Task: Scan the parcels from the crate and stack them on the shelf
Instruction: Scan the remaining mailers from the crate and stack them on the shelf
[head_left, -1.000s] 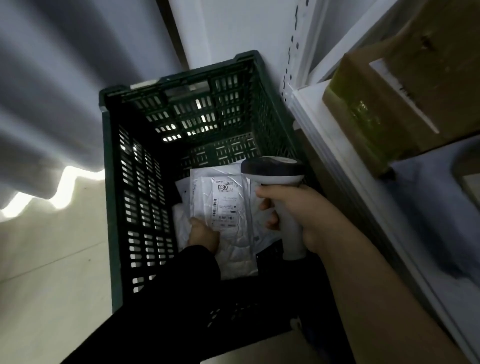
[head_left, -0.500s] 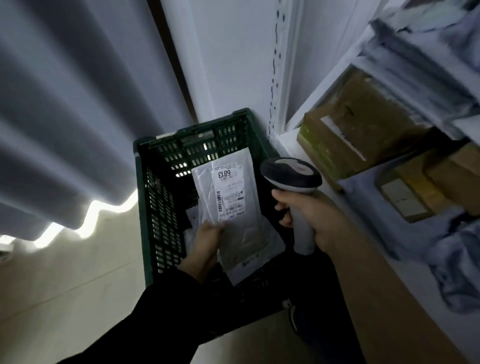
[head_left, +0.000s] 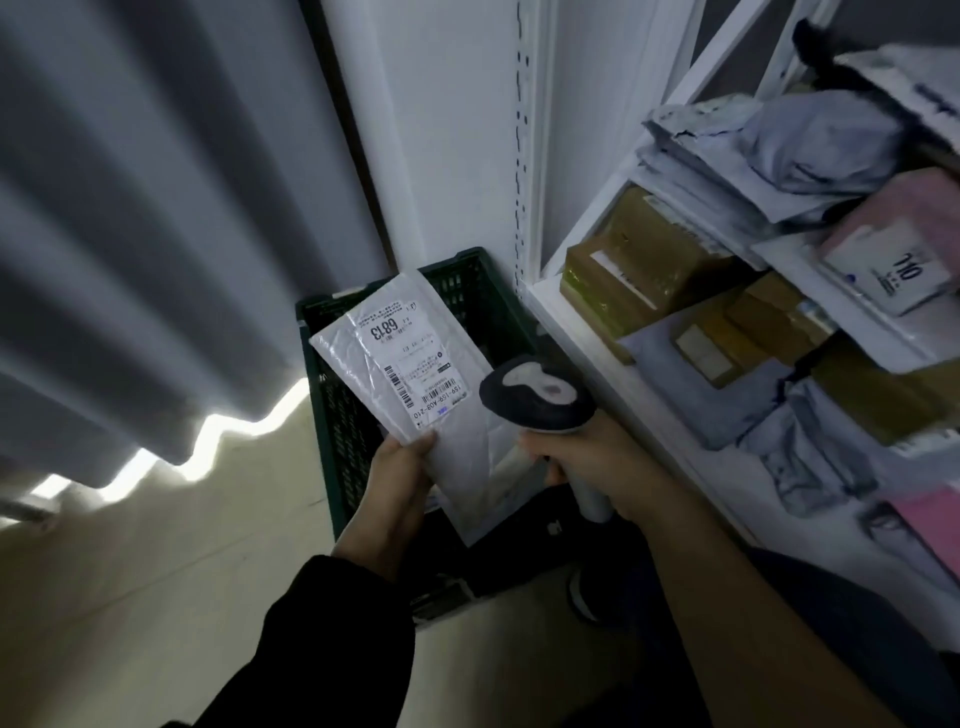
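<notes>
Head view: A person's left hand (head_left: 402, 467) pinches a flat white parcel (head_left: 457, 452) by its near edge, thumb on top and fingers curled beneath, holding it in the air above the green crate (head_left: 337, 431) on the floor (head_left: 156, 571). The parcel is tilted with its label (head_left: 410, 358) face up, apparently so that the scanner (head_left: 537, 397) just beside it can read it. The right hand (head_left: 597, 467) is wrapped tight around the scanner's handle. The scanner's dark head sits close to the label's lower corner and seems aimed across it; whether a finger is on the trigger cannot be told. Gripping the parcel at its blank end leaves the label uncovered.

To the right, the white shelf (head_left: 649, 415) stands close against the crate, so a scanned parcel should need only a short swing across. The shelf already carries taped brown boxes (head_left: 623, 275) on the lower level and slumped grey mailers (head_left: 779, 150) above, leaving little bare board. The thin parcel would likely have to lie on top of others. The scan appears to be the step in hand, the stacking not yet begun. A grey curtain (head_left: 130, 208) hangs at left, light spilling under its hem.
</notes>
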